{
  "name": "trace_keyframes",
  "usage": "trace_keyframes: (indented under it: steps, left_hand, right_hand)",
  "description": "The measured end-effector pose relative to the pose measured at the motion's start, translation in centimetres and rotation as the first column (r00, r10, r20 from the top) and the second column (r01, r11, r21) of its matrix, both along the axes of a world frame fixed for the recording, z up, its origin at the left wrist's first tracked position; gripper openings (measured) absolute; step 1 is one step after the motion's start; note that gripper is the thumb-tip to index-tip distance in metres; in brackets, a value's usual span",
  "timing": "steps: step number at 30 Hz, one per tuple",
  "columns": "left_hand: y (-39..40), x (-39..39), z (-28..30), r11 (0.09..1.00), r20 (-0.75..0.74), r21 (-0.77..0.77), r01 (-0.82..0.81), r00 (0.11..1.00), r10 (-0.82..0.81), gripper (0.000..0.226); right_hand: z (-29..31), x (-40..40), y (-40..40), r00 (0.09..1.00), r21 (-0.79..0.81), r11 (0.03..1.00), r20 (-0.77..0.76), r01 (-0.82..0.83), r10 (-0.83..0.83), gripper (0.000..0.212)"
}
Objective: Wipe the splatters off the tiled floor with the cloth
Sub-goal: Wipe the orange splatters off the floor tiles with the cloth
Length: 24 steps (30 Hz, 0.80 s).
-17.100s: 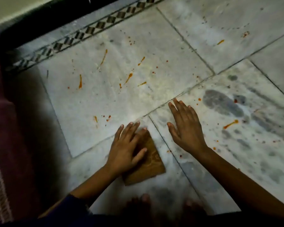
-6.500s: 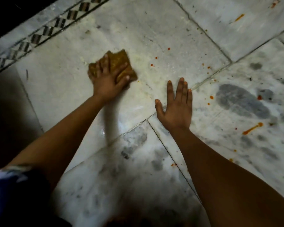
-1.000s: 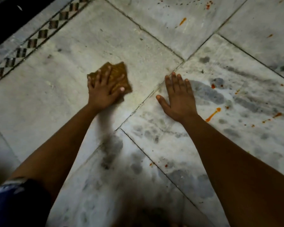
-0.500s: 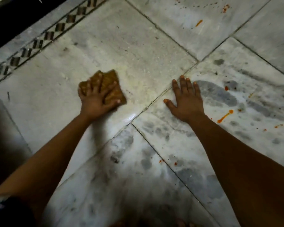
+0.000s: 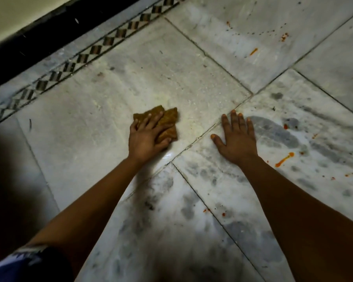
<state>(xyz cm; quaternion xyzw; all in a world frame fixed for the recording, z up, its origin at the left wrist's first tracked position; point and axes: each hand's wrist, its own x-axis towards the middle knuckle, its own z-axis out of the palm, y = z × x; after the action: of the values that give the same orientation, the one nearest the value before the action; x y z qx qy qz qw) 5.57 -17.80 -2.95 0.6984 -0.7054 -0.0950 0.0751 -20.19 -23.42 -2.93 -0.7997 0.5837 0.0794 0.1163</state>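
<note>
Two hands are down on the grey marble-tiled floor (image 5: pixel 114 176): left hand (image 5: pixel 146 137) presses the folded brown cloth (image 5: pixel 168 121) flat mid-wipe, right hand (image 5: pixel 237 139) braces open; orange splatters (image 5: pixel 284 159) right probably need wiping next.

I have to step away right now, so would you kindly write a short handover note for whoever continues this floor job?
Left hand: presses the brown cloth flat on the big tile beside the patterned border.
Right hand: flat on the neighbouring tile, holding nothing.
Done: the tile under the cloth shows no orange marks.
Left: the orange streak and specks right of the right hand, the streak and dots on the far tile, and small spots on the nearest tile.
</note>
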Motion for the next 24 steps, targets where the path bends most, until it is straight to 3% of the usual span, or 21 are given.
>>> trace_keyframes:
  steps: [3,5,8,10,11,16,20,24]
  left_hand:
    - [1.2,-0.6,1.0,0.997,-0.098,-0.062,-0.046,0.994,0.040,0.056]
    - [0.9,-1.4,2.6,0.977,-0.185,-0.055,-0.205,0.964,0.191,0.050]
    - [0.0,-2.1,4.8,0.901,-0.474,0.066,-0.429,0.781,0.406,0.036]
    - [-1.2,-2.7,6.6,0.881,-0.637,0.144,-0.450,0.640,0.430,0.032]
    - [-1.7,-3.2,7.5,0.888,-0.668,0.152,-0.435,0.617,0.416,0.030]
    - [-5.5,-7.5,13.3,0.935,-0.697,0.084,-0.345,0.650,0.303,0.013]
    - [-7.3,-10.7,16.5,0.935,-0.713,0.035,-0.354,0.647,0.272,0.012]
    - [-9.5,-11.4,17.3,0.946,-0.653,0.032,-0.322,0.710,0.264,0.015]
  right_hand:
    - [1.1,0.0,-0.1,0.994,0.025,0.997,0.073,0.078,-0.080,0.069]
    - [2.3,-0.3,-0.3,0.986,0.023,0.993,0.111,0.119,-0.121,0.067]
    - [4.2,-1.4,-0.5,0.984,-0.021,0.992,0.133,0.124,-0.120,0.067]
    - [5.4,-2.5,-0.9,0.985,-0.047,0.992,0.133,0.120,-0.113,0.066]
    - [6.0,-3.0,-1.2,0.982,-0.044,0.990,0.140,0.134,-0.127,0.066]
    - [9.3,-6.4,-2.9,0.971,-0.061,0.980,0.158,0.189,-0.178,0.066]
    - [11.3,-9.0,-3.9,0.949,-0.078,0.965,0.217,0.251,-0.229,0.067]
    - [11.2,-9.6,-4.4,0.937,-0.056,0.957,0.227,0.286,-0.267,0.066]
